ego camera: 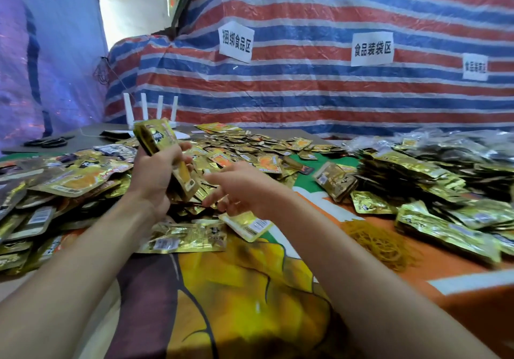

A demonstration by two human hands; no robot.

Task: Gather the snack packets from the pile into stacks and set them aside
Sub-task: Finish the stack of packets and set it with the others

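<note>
Step in hand: mid-gather, one stack being built. Left hand [155, 172] grips a stack [158, 138] of gold packets, fingers wrapped round its middle, stack tilted on end above the pile [250, 147]. Right hand [244, 189] reaches low into the pile just beside the stack's lower end, fingers stretched out and slightly bent. With the motion blur I can't tell if they pinch a packet. Loose pile covers the table's left and centre. Finished stacks [411, 172] sit well apart on the right, with rubber bands [381, 244] heaped near them.

Next move, my read: right hand lifts one packet, turns it to match the stack, slides it in against the held ones. Foil looks slick, so the left grip must ease just enough without the stack fanning out. Stack looks thick, so banding and setting it aside on the right is probably close.

Writing: two white signs on the striped tarp [306, 94] read 捆绑食品区 [236, 42] and 食品装袋区 [372, 49]. Third sign [475, 67] further right is too small to read. Packets carry barcodes on white patches, e.g. the near packet [246, 226] below the right hand. Brand print is blurred and unreadable.
</note>
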